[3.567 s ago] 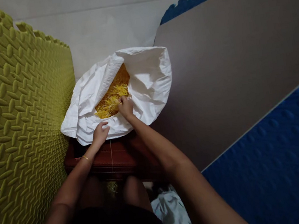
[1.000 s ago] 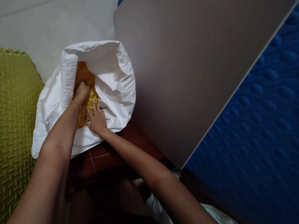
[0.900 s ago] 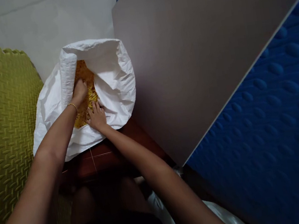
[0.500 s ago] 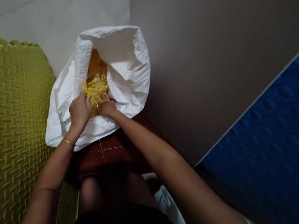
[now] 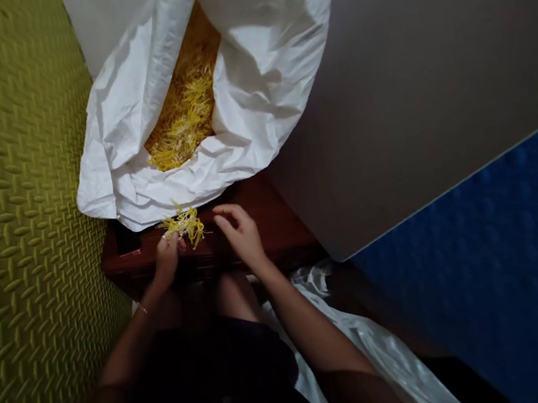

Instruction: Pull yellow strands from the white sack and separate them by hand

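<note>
Dimly lit. Flanked at nine o'clock by a yellow-green textured mat (image 5: pixel 2 174), at two by a grey-brown panel (image 5: pixel 420 64), at four by a blue mat (image 5: pixel 493 282); backed at eleven by a pale surface (image 5: pixel 103 24); centred on red-brown furniture (image 5: pixel 277 224).

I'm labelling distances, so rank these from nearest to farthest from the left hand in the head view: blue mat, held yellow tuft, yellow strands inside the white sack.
1. Held yellow tuft: at the left hand's fingertips.
2. Yellow strands inside the white sack: beyond the hand, higher in view.
3. Blue mat: well off to the right.
</note>
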### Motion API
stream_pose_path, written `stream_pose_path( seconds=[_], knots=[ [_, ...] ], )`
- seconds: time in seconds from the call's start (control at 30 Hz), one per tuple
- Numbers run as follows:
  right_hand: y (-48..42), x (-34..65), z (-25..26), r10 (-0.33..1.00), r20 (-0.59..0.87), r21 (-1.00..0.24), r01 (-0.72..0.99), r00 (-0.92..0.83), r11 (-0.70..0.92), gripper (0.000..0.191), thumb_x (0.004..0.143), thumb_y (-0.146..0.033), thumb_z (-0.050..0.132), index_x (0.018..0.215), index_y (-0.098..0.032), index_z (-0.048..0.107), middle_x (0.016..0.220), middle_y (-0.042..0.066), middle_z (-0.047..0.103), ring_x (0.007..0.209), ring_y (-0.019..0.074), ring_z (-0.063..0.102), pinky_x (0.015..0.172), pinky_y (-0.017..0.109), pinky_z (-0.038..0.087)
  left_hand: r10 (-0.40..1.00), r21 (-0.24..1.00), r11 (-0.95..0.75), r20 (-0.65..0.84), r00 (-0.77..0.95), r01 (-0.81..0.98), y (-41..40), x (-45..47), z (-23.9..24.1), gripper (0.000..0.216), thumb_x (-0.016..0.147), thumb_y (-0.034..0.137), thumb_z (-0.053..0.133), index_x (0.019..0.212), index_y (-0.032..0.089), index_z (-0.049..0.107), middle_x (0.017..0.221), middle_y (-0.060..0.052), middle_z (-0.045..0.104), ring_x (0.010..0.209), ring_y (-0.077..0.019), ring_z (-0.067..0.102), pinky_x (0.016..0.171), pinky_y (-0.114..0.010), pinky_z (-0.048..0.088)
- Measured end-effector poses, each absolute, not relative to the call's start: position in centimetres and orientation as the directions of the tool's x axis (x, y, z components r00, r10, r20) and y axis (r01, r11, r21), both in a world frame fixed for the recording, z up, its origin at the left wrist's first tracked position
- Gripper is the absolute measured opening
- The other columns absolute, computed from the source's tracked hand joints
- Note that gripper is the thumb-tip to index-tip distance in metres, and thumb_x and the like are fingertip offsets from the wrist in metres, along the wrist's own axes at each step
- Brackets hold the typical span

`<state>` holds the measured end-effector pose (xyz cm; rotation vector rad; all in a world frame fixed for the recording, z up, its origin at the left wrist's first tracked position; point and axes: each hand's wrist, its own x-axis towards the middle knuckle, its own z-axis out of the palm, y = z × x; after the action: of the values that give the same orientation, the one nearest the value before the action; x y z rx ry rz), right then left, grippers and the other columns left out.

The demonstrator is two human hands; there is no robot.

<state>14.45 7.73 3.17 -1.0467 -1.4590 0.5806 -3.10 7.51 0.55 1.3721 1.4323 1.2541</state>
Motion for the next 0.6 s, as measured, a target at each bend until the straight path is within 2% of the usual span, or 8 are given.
stream_pose_path(
  seconds=[0.1,0.2,0.37,0.5,0.6],
  knots=[
    [5.9,13.5,0.5,0.972,0.228,-0.974,0.02,0.063,0.227,0.036,0.078,-0.045,0.055,0.106,-0.023,0.057,0.11,0.006,0.061,0.091,0.0183,0.059,0.076,0.032,0.05,0.997,0.99,-0.069,0.072,-0.022,0.122,6.4,-1.8,-0.5,0.033,0.088,0.04,0.033,0.066,0.02,0.047,0.061,0.0,0.052,0.055,-0.0111,0.047,0.057,-0.025,0.042],
    [6.1,13.0,-0.7,0.998,0.067,-0.981,-0.182,-0.001,0.066,0.038,0.076,-0.047,0.055,0.106,-0.024,0.057,0.106,0.004,0.062,0.084,0.0161,0.06,0.063,0.027,0.049,0.995,0.994,-0.081,0.076,0.068,0.073,6.1,-1.1,-0.8,0.032,0.087,0.042,0.036,0.067,0.02,0.048,0.061,0.001,0.051,0.056,-0.0113,0.047,0.057,-0.025,0.042],
    [7.4,13.5,-0.5,0.995,0.065,-0.946,-0.313,0.076,0.085,0.032,0.065,-0.036,0.068,0.093,-0.022,0.061,0.079,-0.002,0.062,0.064,0.0112,0.054,0.054,0.023,0.043,0.997,0.988,-0.063,0.056,0.055,0.138,6.8,-0.8,-1.0,0.031,0.085,0.041,0.039,0.065,0.019,0.05,0.062,0.0,0.053,0.057,-0.0115,0.049,0.057,-0.025,0.042],
    [7.9,13.8,-0.2,0.991,0.073,-0.937,-0.331,0.113,0.107,0.024,0.063,-0.032,0.07,0.083,-0.02,0.062,0.075,-0.002,0.061,0.06,0.0102,0.052,0.055,0.024,0.043,1.0,0.994,-0.014,0.015,-0.009,0.113,7.4,-0.9,-1.2,0.026,0.084,0.034,0.042,0.068,0.017,0.053,0.065,0.0,0.054,0.057,-0.0103,0.049,0.056,-0.023,0.041],
    [8.0,13.8,0.0,0.987,0.082,-0.936,-0.33,0.138,0.124,0.023,0.062,-0.032,0.07,0.079,-0.019,0.062,0.071,-0.002,0.06,0.059,0.0099,0.051,0.056,0.024,0.043,0.996,0.998,0.065,-0.064,-0.062,0.017,7.7,-0.8,-1.1,0.017,0.082,0.029,0.047,0.08,0.016,0.057,0.073,0.0,0.058,0.058,-0.009,0.051,0.056,-0.022,0.043]
  ],
)
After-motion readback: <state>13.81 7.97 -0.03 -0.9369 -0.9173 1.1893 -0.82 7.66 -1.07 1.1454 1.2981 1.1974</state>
